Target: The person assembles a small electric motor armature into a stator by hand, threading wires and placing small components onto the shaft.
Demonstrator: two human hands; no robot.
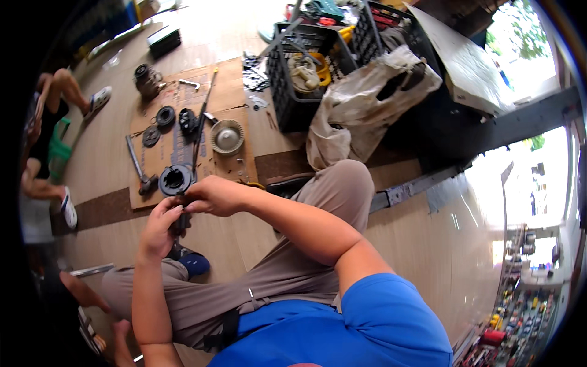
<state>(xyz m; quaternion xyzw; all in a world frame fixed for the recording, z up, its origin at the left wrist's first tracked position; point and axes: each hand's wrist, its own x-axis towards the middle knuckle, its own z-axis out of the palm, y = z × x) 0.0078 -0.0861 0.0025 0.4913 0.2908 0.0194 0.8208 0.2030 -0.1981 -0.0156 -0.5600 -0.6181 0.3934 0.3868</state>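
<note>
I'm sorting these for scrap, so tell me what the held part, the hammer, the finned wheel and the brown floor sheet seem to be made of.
Part: dark metal or plastic; too covered to tell.
Hammer: probably steel, going by the grey handle's metallic look; head darker.
Wheel: likely metal, silvery and shiny, though coated plastic is possible.
Sheet: cardboard, matte, brown, printed.
</note>
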